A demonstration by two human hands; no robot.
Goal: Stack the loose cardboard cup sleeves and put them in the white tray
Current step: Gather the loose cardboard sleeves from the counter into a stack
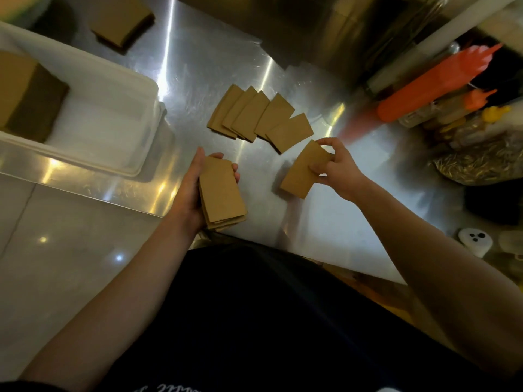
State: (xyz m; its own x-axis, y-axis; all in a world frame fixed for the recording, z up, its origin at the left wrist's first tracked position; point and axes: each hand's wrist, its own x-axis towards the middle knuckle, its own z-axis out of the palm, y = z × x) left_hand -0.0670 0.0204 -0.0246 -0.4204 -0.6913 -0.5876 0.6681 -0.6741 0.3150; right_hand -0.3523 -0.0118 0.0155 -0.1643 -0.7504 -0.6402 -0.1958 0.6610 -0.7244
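My left hand cradles a small stack of flat brown cardboard sleeves above the counter's front edge. To its right, my right hand pinches a single sleeve just above the steel counter. Several loose sleeves lie fanned and overlapping on the counter beyond both hands. The white tray stands at the left and holds a thick block of stacked sleeves at its left end.
Another pile of sleeves lies at the back left of the steel counter. Orange squeeze bottles, a yellow-capped one and bagged goods crowd the right side. A white lid sits near the right.
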